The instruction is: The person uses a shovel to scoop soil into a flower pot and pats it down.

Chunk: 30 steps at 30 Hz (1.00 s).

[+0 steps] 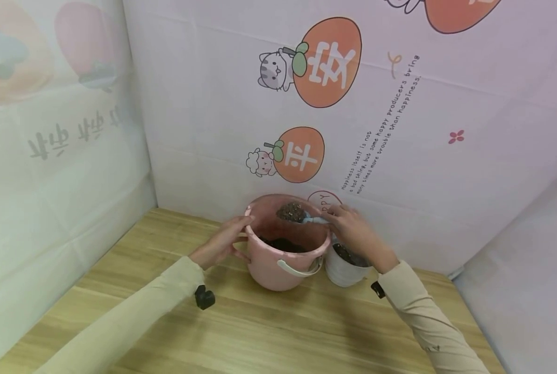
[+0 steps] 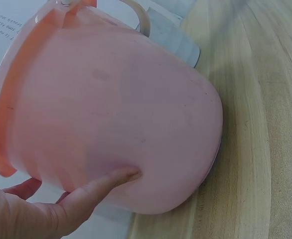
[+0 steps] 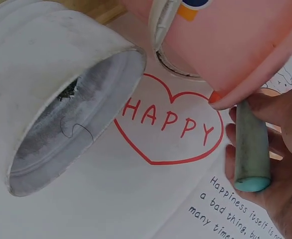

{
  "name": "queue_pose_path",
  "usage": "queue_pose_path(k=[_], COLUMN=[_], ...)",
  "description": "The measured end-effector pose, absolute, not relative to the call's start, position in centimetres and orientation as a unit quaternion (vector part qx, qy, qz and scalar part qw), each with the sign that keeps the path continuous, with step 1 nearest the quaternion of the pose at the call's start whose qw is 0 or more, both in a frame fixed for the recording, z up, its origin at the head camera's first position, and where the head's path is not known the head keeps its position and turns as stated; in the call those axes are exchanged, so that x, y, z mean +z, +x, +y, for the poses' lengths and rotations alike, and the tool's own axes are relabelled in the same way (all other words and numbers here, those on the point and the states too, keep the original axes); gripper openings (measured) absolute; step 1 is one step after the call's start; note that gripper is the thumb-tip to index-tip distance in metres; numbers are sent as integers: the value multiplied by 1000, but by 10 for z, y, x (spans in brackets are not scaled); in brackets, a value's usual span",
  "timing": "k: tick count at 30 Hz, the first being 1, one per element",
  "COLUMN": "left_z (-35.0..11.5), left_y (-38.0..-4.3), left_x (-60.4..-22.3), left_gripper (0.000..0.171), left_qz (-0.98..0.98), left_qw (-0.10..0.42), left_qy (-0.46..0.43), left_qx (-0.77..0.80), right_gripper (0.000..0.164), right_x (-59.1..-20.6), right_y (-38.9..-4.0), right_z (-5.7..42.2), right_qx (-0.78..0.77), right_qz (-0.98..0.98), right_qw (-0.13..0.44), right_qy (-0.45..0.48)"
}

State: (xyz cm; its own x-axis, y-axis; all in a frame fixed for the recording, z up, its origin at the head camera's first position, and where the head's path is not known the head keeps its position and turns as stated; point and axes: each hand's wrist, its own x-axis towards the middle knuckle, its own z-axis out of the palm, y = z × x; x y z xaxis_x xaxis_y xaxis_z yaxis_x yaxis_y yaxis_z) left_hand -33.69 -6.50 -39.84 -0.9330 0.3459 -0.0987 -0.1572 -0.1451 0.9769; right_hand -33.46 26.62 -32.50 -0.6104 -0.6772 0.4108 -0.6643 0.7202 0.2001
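Observation:
A pink bucket [image 1: 274, 267] stands upright against the back cloth, with dark soil [image 1: 285, 245] low inside. My left hand [image 1: 224, 239] grips its left side near the rim; in the left wrist view the thumb [image 2: 103, 189] lies along the outer wall and the other fingers are mostly hidden. My right hand [image 1: 355, 234] holds a small trowel by its pale handle [image 3: 253, 147], which has a teal end. A heap of soil [image 1: 291, 212] lies on the trowel's blade, over the bucket's opening. Beneath my right forearm stands a white pot [image 1: 346, 274] containing soil.
A white carrying handle [image 1: 297, 271] hangs down the bucket's front, close to the pot. Printed cloth [image 1: 203, 114] walls in the wooden tabletop [image 1: 241, 332] at the back and both sides.

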Motion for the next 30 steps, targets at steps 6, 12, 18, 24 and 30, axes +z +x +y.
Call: queue_pose_path(k=[6,12,18,24,30], left_z=[-63,-63,-62,-62,-62], left_y=[-337,-336,-335,-335,-333], left_x=[-398,-396,-397,-399,-397], left_gripper=[70,70,67,68,69], left_qz=[634,642,646,646,649], left_qw=[170,166,162,164,160], left_qy=[75,75,64,67,70], left_qx=[751,745,743,742,741], right_gripper=[46,61,55,47,40], right_x=[-325,-320,-317,-316,-314], right_y=[-326,-317,-320,-324,-324], right_z=[267,268,269,272,275], right_qx=[-36,-51,-73,-54,-60], right_qz=[-908,-910,-922,-934,-946], right_qw=[222,199,153,112,103], right_qy=[353,361,348,334,303])
